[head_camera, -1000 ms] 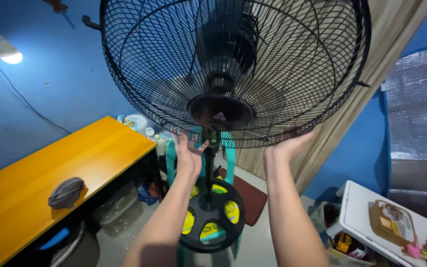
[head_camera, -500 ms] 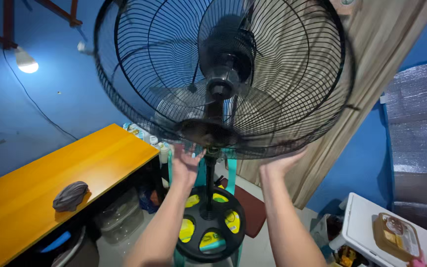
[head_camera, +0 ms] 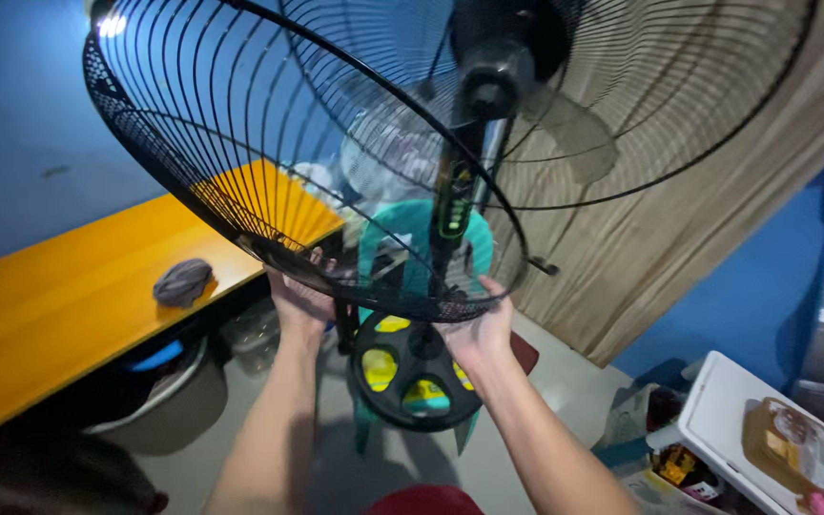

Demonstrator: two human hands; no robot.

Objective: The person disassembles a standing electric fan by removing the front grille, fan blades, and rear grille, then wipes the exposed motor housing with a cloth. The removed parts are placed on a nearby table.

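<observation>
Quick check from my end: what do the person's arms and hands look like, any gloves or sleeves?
Both arms are bare as far as the view shows. No sleeves, gloves, watch, rings or bands show on the left hand or the right hand. Both forearms are slim and unmarked.

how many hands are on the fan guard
2: the left hand and the right hand both grip the lower rim of the fan guard.

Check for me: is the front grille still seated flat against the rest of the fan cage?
No, the front grille is tilted away from the rear cage, with the left hand and right hand gripping its lower rim.
</observation>
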